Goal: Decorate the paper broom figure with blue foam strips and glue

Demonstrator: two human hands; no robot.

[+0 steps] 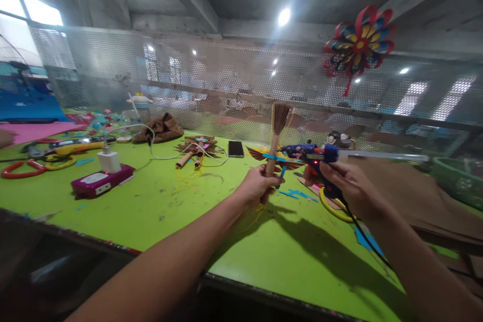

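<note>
Above one smooth green counter (211, 216), the left hand (258, 186) has fingers wrapped around one brown tubular craft (273, 145), fringe-topped and pleat-winged, while the right hand (350, 183) grips one blue glue gun (313, 153) near it.

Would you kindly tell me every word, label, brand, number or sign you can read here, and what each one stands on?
None can be read with certainty.
Glue gun in the right hand: a pale label on its side, too small to read.
Power strip: a pale patch on top, too blurred to show any text.
Green basket: a whitish mark, too blurred to make out.
</note>
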